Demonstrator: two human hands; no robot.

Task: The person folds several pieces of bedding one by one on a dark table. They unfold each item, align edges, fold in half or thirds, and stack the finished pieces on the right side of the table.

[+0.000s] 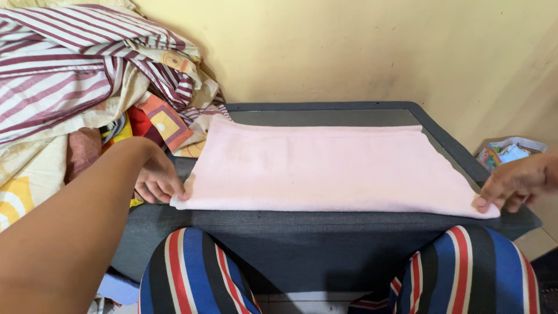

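Head view, looking down at a folding surface. A pale pink towel (325,168), folded into a broad flat band, is lying across a dark grey padded board (325,232) that is resting over the person's lap. The left hand (156,181) is gripping the towel's near left corner, its fingers curled and pinching the edge where the cloth is ending. The right hand (514,185) is pressing on the opposite near corner, fingertips (482,203) closed down on the cloth (whether the thumb is tucked underneath cannot be told, since the hand is partly cut off by the frame edge). The towel is thus stretching from one hand to the other, its near edge running almost parallel to the board's front rim.

Behind and outward of the left hand, a heap of laundry (87,87) is piling up against the wall: maroon-and-white striped fabric on top, cream cloth with orange and red patterned squares beneath, touching the towel's far left corner. Beyond the right hand, off the board, a small bag of colourful items (508,152) is sitting by the yellow wall (349,46). Below both hands, knees in blue, red and white striped trousers (192,273) are showing under the board.
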